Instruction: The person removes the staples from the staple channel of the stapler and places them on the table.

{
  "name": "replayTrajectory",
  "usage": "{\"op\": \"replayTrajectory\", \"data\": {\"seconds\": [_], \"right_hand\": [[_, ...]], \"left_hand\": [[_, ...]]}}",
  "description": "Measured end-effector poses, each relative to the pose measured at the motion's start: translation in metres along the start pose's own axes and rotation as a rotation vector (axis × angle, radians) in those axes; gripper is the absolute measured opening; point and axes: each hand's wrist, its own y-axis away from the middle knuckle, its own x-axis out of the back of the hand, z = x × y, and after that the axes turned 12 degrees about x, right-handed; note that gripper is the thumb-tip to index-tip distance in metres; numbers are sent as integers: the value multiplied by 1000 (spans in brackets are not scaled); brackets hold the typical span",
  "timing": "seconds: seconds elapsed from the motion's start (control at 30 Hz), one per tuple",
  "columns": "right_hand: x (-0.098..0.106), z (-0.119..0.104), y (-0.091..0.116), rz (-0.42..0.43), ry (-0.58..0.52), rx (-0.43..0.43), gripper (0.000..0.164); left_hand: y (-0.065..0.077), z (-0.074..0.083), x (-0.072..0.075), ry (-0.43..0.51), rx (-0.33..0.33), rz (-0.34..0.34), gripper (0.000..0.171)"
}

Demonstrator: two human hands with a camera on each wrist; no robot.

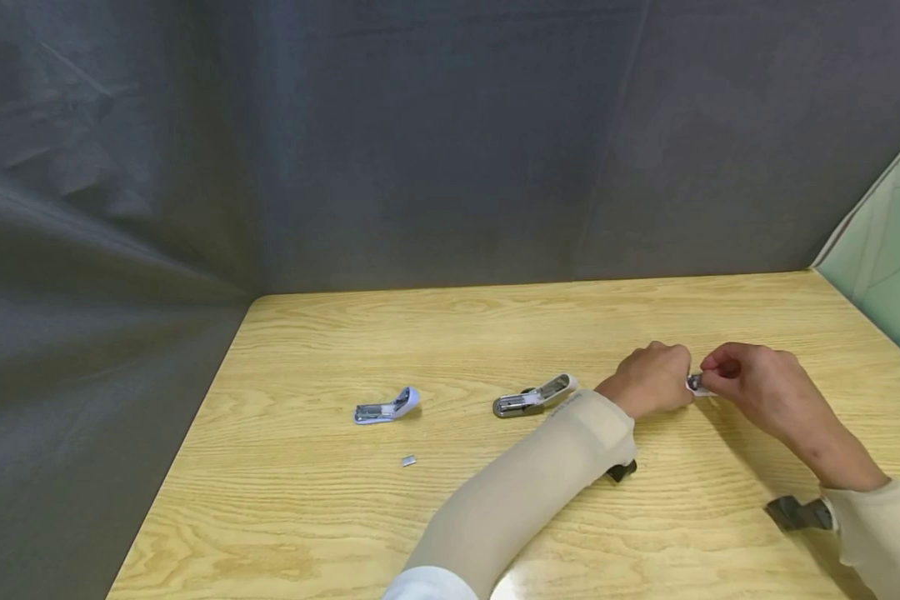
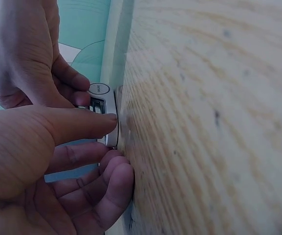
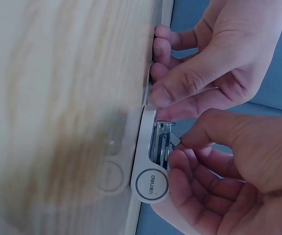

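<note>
At the right of the table, a white stapler (image 3: 152, 183) lies with its metal staple channel (image 3: 161, 142) exposed. My left hand (image 1: 656, 377) grips one end of it between thumb (image 2: 89, 122) and fingers, low against the table. Opposite it, my right hand (image 1: 772, 392) pinches a small silver piece (image 3: 175, 140), apparently a strip of staples, right beside the channel. Whether that piece touches the channel I cannot tell. In the head view the hands mostly cover this stapler.
A grey-and-white stapler (image 1: 521, 404) lies opened up, left of my left hand. Further left is a light blue stapler (image 1: 375, 412), also opened, with a small silver staple strip (image 1: 408, 460) in front of it. A dark curtain (image 1: 450, 150) hangs behind the wooden table (image 1: 307, 517).
</note>
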Motion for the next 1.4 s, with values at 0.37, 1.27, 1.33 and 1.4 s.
{"op": "replayTrajectory", "data": {"seconds": [0.37, 1.27, 1.33, 1.4], "right_hand": [[8, -2, 3, 55, 24, 13, 11], [1, -13, 25, -76, -125, 30, 11], [-1, -14, 26, -84, -124, 34, 13], [-3, -14, 27, -95, -123, 35, 14]], "left_hand": [[0, 1, 0, 26, 7, -33, 17], [-1, 3, -1, -19, 13, 20, 20], [0, 2, -1, -17, 15, 18, 20], [0, 1, -2, -18, 18, 16, 20]]}}
